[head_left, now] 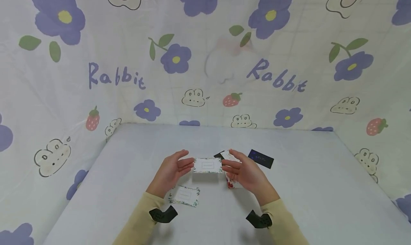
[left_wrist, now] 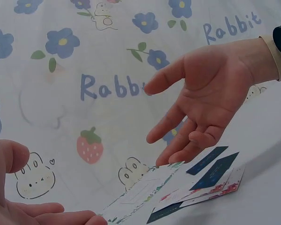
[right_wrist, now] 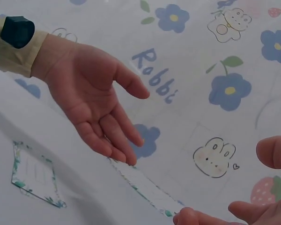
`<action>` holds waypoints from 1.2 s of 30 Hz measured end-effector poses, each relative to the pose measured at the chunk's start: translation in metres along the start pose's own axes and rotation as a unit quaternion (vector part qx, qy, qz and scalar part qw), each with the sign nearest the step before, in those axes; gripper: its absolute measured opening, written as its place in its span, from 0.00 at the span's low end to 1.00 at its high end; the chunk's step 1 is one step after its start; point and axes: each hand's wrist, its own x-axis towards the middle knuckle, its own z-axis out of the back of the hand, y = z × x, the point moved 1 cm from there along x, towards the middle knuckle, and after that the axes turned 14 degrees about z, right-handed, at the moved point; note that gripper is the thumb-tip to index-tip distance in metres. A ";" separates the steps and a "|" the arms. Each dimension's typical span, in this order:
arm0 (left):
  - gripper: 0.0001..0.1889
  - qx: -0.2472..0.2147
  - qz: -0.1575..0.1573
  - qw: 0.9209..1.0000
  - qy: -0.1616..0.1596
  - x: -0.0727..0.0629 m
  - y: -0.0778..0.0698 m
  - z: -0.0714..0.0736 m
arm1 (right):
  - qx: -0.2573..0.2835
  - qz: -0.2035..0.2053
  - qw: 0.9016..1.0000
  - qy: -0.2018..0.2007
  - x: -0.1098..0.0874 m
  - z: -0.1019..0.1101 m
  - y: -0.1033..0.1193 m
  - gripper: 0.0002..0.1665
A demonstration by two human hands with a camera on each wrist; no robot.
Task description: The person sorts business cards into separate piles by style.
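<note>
A white card with a leafy border [head_left: 207, 165] is level between my two hands, apparently above the table, with a shadow under it. My left hand [head_left: 170, 170] is at its left end, palm inward, fingers extended and fingertips touching the edge; the thumb stands away from the card. At the opposite end the fingertips of my right hand [head_left: 248, 173] touch the edge, that thumb also raised. In the left wrist view the card [left_wrist: 145, 190] spans from one hand's fingertips to the other's. Below my left hand lies a similar leafy-bordered card [head_left: 184, 196].
A dark card [head_left: 260, 159] lies beyond my right hand. Partly behind that hand are a white card with red flowers [head_left: 232, 182] and another dark card [head_left: 219, 154]. The white table [head_left: 144, 141] meets a hanging cloth [head_left: 205, 84] printed with flowers and rabbits.
</note>
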 end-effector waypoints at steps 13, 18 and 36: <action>0.27 0.004 -0.010 1.000 0.002 -0.008 -0.003 0.001 | -0.055 0.019 0.998 0.015 -0.004 -0.005 0.003 0.39; 0.27 0.021 -0.018 1.000 -0.001 -0.009 -0.004 0.003 | -0.055 0.021 0.998 0.015 -0.005 -0.007 0.003 0.38; 0.27 0.066 -0.021 0.997 -0.031 -0.016 0.001 0.021 | -0.035 0.024 0.998 0.051 -0.011 -0.023 -0.002 0.38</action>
